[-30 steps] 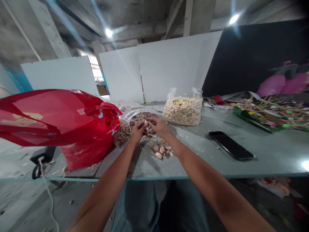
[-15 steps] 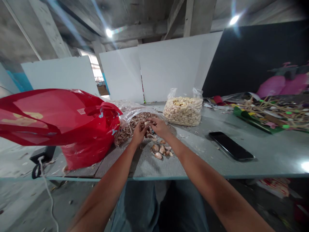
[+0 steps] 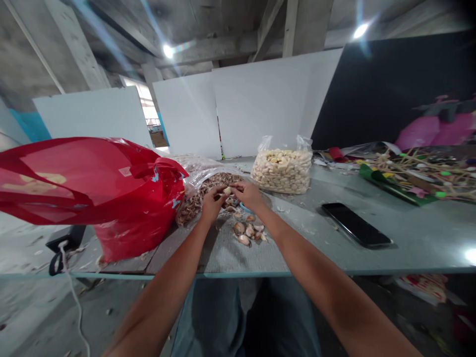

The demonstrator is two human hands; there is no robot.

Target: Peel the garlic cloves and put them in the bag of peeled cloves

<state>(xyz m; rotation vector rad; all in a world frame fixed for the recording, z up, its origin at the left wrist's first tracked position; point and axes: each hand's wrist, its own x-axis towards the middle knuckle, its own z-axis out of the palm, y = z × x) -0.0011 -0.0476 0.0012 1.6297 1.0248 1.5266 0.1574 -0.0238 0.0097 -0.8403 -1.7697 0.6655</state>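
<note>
Small ivory garlic clove held right between the two grips, pinched at the fingertips of left hand and right hand. Both grips drawn in, almost meeting over the clove; neither hand clearly nearer. Clove lies just right of the left fingertips, just left of the right ones; long axis cannot be told, too small. Exact finger contact partly hidden.

Loose cluster of tan-brown unpeeled garlic cloves set nearer the wearer than the grips, slightly to the right, on grey flat-topped bench. Heap of brown papery dry skins spread beneath and beyond the grips, spilling left. Small blue object partly covered by the right hand, cannot be identified.

Way to the left blocked by large glossy red plastic bag. Beyond the right grip and to its right, clear plastic bag filled with pale cloves is stood upright. Black rectangular phone laid flat well to the right of both grips
</note>
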